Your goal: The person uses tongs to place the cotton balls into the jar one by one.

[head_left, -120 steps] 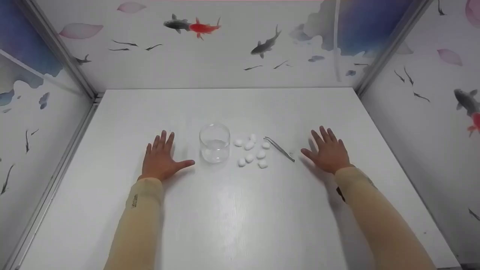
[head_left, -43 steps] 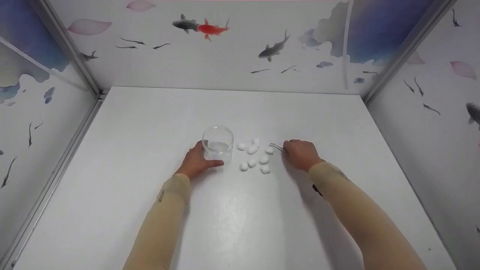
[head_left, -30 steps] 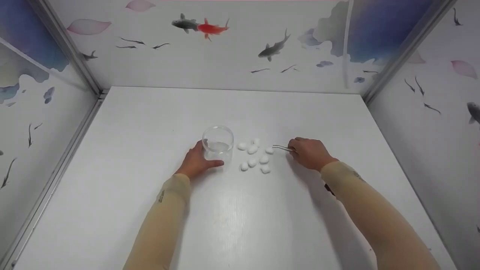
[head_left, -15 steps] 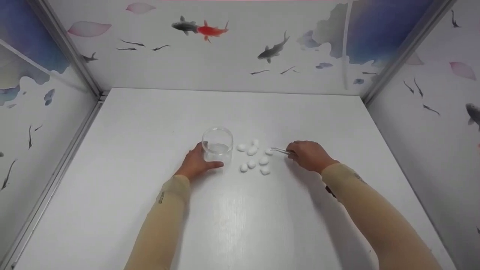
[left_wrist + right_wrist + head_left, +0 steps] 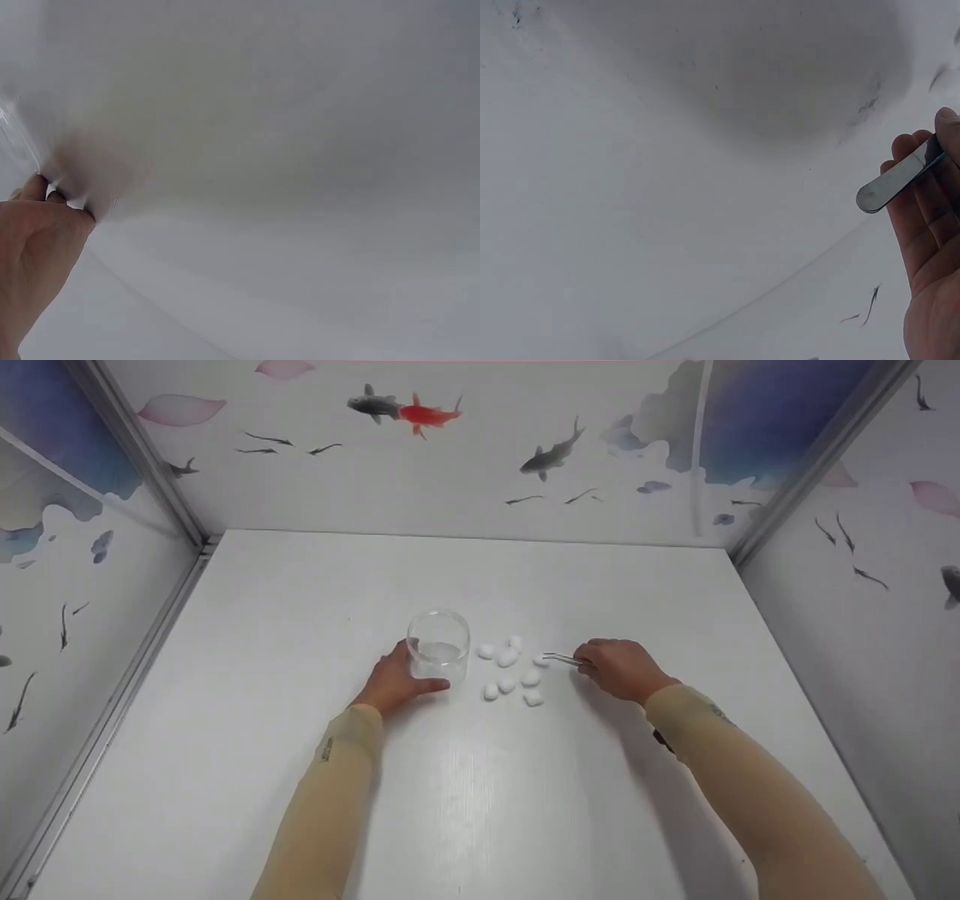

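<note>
My left hand (image 5: pixel 391 682) curves round the lower side of a clear round jar (image 5: pixel 454 660) standing upright with clear liquid showing inside, its thumb along the near side. Angled metal tweezers (image 5: pixel 564 658) are pinched in my right hand (image 5: pixel 621 670), tips pointing left. Those tips overlap one white cotton ball (image 5: pixel 538 662) at the right of the group. Between jar and tweezers lie several more cotton balls (image 5: pixel 508 658). The right wrist view shows the broad rear end of the tweezers (image 5: pixel 889 187) beyond the fingers; in the left wrist view, fingertips (image 5: pixel 84 216) meet the jar's edge.
Everything rests on a white table (image 5: pixel 450 780). A back wall (image 5: pixel 420 495) printed with fish and side walls (image 5: pixel 847 622) enclose it. Metal corner posts (image 5: pixel 169 465) stand at the back.
From lying flat, my left hand has moved right onto the jar and my right hand has picked up the tweezers. Their tips have since shifted slightly left onto the nearest cotton ball.
</note>
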Demonstrator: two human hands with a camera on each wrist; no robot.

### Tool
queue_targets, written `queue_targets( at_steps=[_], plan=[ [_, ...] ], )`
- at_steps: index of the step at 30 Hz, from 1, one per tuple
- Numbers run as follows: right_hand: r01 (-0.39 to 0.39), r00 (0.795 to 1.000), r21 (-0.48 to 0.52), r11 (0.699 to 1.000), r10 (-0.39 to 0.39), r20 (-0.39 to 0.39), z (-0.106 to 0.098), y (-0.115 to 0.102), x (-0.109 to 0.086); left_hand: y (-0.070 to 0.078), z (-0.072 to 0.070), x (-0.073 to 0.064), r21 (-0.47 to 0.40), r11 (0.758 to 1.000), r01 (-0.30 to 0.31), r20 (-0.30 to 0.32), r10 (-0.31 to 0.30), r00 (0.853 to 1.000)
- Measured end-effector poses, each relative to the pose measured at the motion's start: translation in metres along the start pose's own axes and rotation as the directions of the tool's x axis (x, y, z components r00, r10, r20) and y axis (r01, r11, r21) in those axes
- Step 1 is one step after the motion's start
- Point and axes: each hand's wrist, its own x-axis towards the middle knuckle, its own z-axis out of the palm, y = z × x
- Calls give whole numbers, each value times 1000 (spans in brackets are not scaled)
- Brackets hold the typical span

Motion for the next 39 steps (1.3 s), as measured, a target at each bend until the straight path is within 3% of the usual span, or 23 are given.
queue_targets(
  at_steps=[16, 24, 30, 39],
  plan=[
    [-10, 999, -23, 1000, 11, 41, 9, -4, 2, -2, 3, 2, 1, 1000, -2, -8, 2, 1000],
    [43, 999, -26, 999, -44, -17, 16, -4, 5, -2, 1, 3, 2, 1000, 2, -2, -2, 1000],
    [12, 999, -57, 998, -14, -34, 20, -2, 6, -3, 3, 3, 9, 1000, -6, -5, 6, 1000],
    [-38, 995, -3, 999, 38, -97, 9, 2, 5, -2, 0, 1, 14, 1000, -2, 4, 2, 1000]
  ],
)
